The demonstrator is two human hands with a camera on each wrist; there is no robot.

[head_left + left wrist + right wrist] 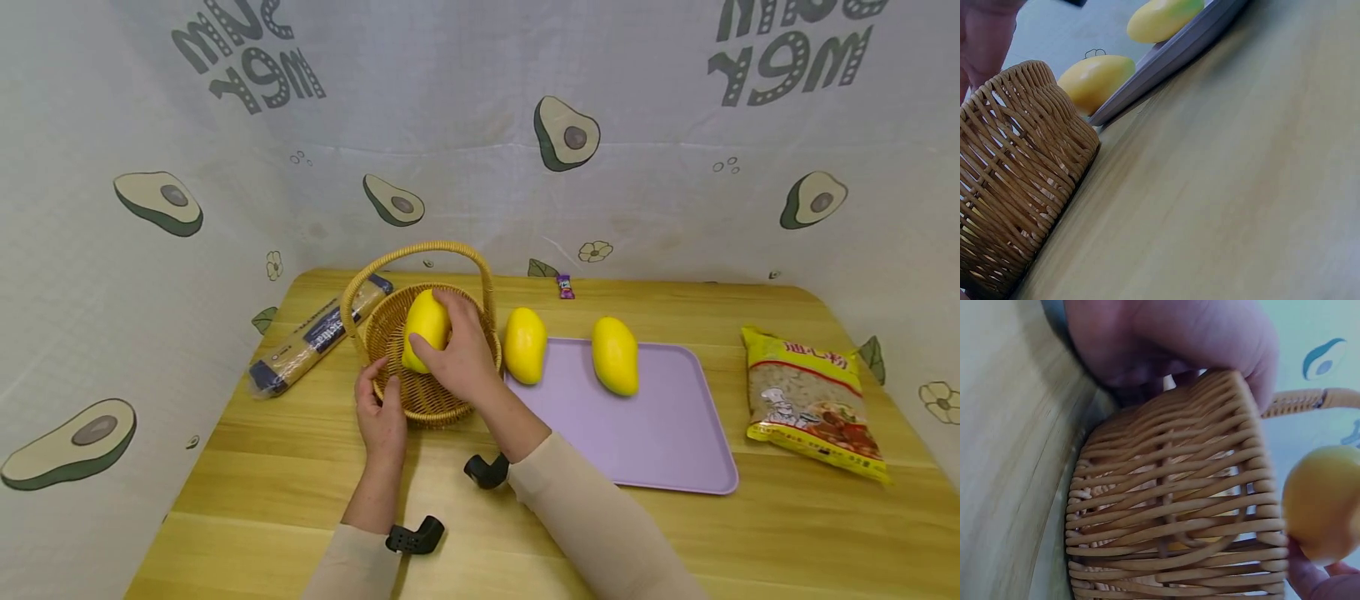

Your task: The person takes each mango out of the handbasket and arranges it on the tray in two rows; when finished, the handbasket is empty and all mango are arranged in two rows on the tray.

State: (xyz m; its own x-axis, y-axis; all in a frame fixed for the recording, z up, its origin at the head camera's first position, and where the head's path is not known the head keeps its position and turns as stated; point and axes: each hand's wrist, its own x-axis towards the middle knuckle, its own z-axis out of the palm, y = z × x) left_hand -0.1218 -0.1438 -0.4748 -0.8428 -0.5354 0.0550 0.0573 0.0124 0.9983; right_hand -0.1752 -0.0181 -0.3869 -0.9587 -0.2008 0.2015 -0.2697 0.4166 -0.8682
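Observation:
A round wicker basket point(435, 408) with a tall arched handle stands on the table. My left hand point(384, 421) grips its near-left rim, thumb and fingers at the edge. My right hand point(468, 350) holds a yellow mango point(426, 325) over the basket's opening. In the right wrist view, that mango point(1322, 500) shows beyond the rim, with fingertips against its underside. Something yellow shows through the weave in that view, too hidden to name. Right of the basket, one mango point(526, 346) lies at a lilac tray's left edge, and another mango point(615, 357) lies on the tray point(660, 442).
A long clear packet of noodles point(318, 333) with a dark label lies left of the basket. Far right is a yellow food bag point(813, 404). A small purple-wrapped sweet point(566, 287) sits near the table's back edge, before a printed curtain point(480, 192).

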